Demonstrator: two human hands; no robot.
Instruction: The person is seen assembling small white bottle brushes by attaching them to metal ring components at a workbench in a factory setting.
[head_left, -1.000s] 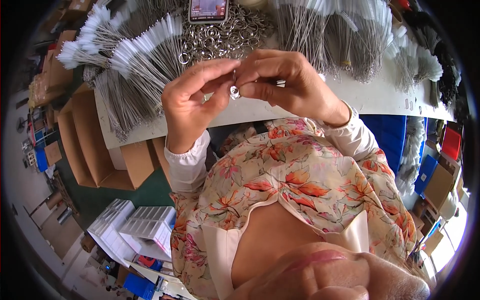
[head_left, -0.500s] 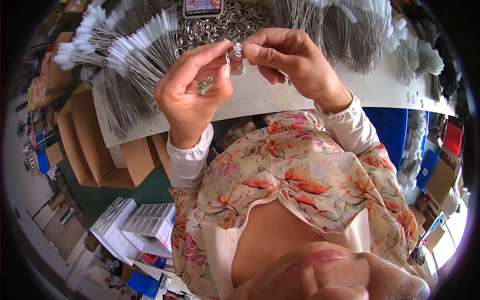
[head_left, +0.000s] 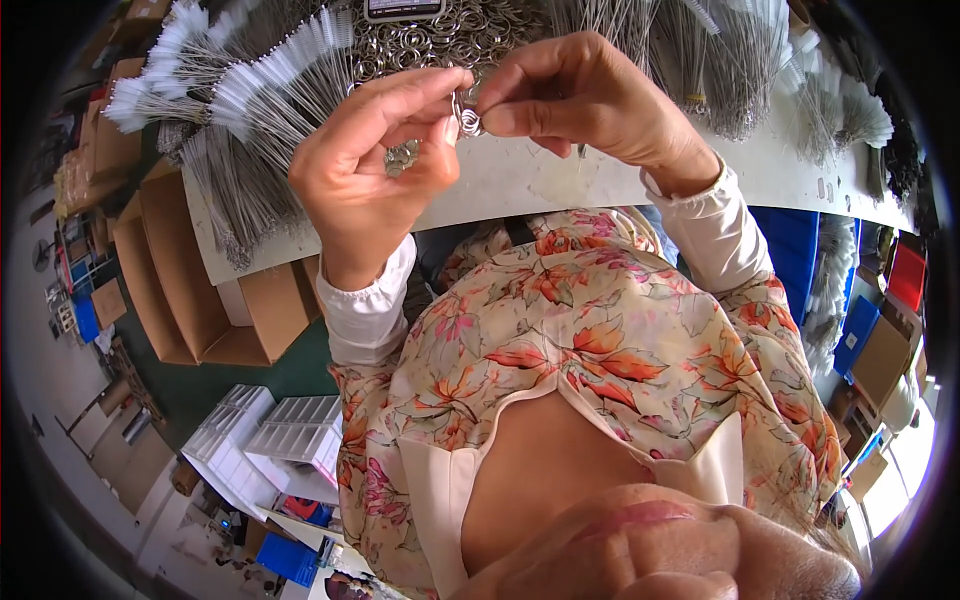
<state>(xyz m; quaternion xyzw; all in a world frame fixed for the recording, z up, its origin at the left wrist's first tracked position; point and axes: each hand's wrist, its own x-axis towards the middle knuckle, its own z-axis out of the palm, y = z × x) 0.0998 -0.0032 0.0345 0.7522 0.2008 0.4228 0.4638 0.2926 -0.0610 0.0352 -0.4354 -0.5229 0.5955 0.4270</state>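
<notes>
Small shiny metal rings (head_left: pixel 469 122) are pinched between my two hands, held up over the near part of the table. The thumb and fingers of my left hand (head_left: pixel 365 175) close on their left side, and more metal rings (head_left: pixel 402 156) show inside its curled fingers. From the other side, my right hand (head_left: pixel 615 110) grips them between thumb and bent forefinger. How many rings are at the fingertips, and whether they are linked, I cannot make out. Just beyond my hands lies a loose pile of similar metal rings (head_left: pixel 480 38).
Bundles of white-bristled wire brushes (head_left: pixel 255 100) lie left of the ring pile, with more brush bundles (head_left: pixel 735 75) to the right. A phone (head_left: pixel 403 9) rests at the pile's far side. Cardboard boxes (head_left: pixel 190 270) stand below the left table edge; blue bins (head_left: pixel 785 255) are at lower right.
The rings at my fingertips have come slightly nearer and turned. My left hand has shifted a little left; the right hand has tilted, its knuckles higher.
</notes>
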